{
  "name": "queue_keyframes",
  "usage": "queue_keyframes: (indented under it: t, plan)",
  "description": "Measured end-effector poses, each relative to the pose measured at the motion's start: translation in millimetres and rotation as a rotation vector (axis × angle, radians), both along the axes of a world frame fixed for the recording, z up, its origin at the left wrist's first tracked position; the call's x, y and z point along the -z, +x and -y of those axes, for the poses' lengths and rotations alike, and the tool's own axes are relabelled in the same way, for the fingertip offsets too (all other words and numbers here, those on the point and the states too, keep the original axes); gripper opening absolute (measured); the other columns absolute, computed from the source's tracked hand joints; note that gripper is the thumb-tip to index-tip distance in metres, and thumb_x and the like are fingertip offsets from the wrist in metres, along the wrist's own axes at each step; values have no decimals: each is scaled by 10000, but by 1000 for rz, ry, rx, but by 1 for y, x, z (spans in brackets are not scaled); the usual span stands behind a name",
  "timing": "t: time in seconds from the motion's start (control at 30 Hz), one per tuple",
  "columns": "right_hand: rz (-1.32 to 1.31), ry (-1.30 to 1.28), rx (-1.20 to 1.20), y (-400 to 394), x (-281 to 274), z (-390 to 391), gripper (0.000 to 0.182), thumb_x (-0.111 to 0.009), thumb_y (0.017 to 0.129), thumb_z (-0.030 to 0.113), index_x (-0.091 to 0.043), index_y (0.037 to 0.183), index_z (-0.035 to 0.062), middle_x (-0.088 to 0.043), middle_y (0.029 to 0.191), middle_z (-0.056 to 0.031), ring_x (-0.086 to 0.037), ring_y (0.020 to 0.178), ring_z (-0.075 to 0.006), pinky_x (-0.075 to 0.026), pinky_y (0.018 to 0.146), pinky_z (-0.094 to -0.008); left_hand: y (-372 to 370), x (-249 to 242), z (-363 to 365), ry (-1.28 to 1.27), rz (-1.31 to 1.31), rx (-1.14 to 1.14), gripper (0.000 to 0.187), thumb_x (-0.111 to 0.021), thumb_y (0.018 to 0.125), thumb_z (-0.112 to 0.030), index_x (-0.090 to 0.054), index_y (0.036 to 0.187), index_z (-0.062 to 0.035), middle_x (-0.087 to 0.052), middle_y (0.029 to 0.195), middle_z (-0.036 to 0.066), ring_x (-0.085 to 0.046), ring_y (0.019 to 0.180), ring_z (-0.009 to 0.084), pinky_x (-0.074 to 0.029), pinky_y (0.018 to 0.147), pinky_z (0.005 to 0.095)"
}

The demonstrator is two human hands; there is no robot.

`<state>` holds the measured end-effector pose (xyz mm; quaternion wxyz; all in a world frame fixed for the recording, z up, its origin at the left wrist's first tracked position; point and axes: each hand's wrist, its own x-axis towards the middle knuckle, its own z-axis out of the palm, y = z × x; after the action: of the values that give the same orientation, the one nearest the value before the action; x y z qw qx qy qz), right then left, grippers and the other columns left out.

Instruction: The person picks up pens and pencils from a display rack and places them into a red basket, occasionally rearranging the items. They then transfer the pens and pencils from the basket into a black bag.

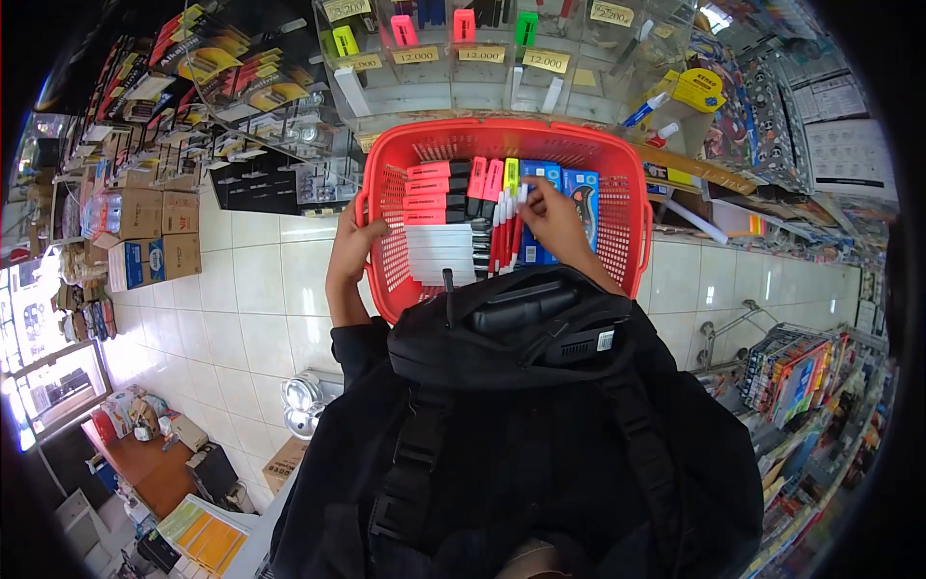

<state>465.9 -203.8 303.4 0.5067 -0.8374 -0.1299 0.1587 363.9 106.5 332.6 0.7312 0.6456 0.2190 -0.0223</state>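
A red plastic basket [629, 154] is in front of my body. My left hand [355, 249] grips its left rim, thumb over the edge. Inside the basket, my right hand [558, 218] has its fingertips pinched at the top of a slim white pen [524, 190], beside a row of red-and-white pens [499, 232]. Left of these lie stacked pink highlighters [427, 186] with black ends and a block of white markers [439, 254]. A yellow highlighter [511, 172] stands at the back of the row. Blue packs [582, 183] sit at the right, partly hidden by my right hand.
A clear display rack [434, 82] with highlighters and price labels stands beyond the basket. Hanging packs [251, 77] are at the left, with cardboard boxes [140, 212] below. A black bag [511, 323] across my chest overlaps the basket's near edge. Stocked shelves [810, 386] line the right.
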Motion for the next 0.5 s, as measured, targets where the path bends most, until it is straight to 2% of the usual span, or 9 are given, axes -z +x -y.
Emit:
queue_keyframes:
  t: [0.03,0.13,0.23,0.5]
  plan:
    - [29,30,41,0,2,0,387,-666,830,31,-560,1201,10,-626,815,-111,-630,660,-218,-520,645,-330,0,1,-1,-2,1,0,574,-565,699,48,-537,1271,14,-669,980,68,-621,840,143,-497,771,271]
    - [-38,25,62,1,0,3,411,-679,819,39,-561,1211,9,-618,809,-108,-630,687,-218,-519,661,-343,0,-1,0,5,3,1,563,-564,699,50,-544,1261,14,-672,984,69,-623,847,142,-497,775,270]
    - [50,-84,-99,-2,10,5,463,-690,836,36,-530,1269,1,-570,871,-92,-604,680,-171,-504,637,-300,1,-4,2,-2,2,4,556,-560,696,52,-548,1251,15,-674,990,71,-623,850,141,-496,778,268]
    - [-20,-133,-162,-4,-3,3,547,-717,805,56,-508,1310,26,-512,1042,-130,-621,764,-221,-517,715,-337,1,-2,0,-8,8,8,535,-551,679,59,-557,1212,19,-675,992,75,-625,856,148,-498,798,283]
